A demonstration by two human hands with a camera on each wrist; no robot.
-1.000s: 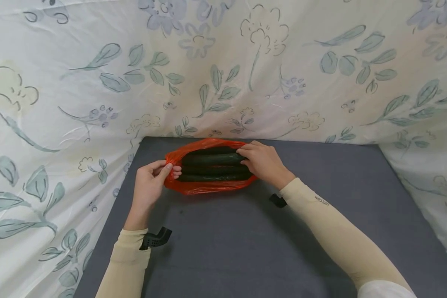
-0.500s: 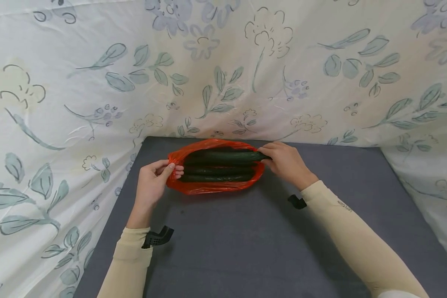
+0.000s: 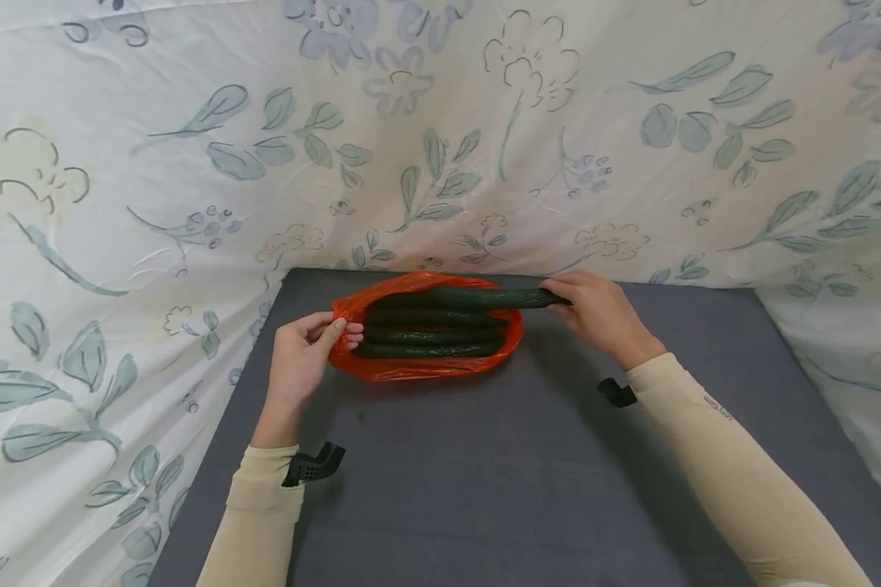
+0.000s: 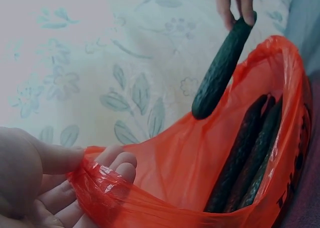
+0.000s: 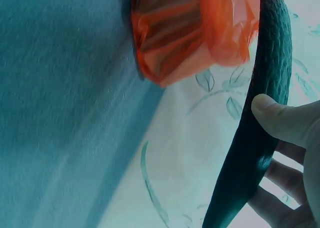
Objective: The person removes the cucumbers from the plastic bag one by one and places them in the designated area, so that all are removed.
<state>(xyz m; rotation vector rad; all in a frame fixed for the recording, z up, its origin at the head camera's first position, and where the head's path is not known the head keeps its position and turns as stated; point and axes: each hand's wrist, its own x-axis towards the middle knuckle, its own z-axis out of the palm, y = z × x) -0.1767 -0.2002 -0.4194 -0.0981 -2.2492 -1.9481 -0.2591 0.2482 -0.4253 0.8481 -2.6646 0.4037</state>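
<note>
A red plastic bag (image 3: pixel 411 372) lies with its mouth spread wide at the back of the table. Several dark green cucumbers (image 3: pixel 433 336) rest side by side inside it. My left hand (image 3: pixel 304 350) pinches the bag's left rim between thumb and fingers, as the left wrist view shows up close. My right hand (image 3: pixel 602 314) grips one cucumber (image 3: pixel 521 298) by its right end, the thumb lying along its side in the right wrist view. In the left wrist view this cucumber slants above the bag's mouth, its far end over the rim.
The dark grey table (image 3: pixel 470 473) ends at a floral cloth (image 3: pixel 426 163) that hangs behind it and on both sides. A black wrist mount (image 3: pixel 314 465) sits on the left sleeve, another black mount (image 3: pixel 617 392) on the right.
My right hand has drawn one cucumber up and to the right, so its right part now extends past the bag's rim. My left hand keeps its pinch on the bag with little movement.
</note>
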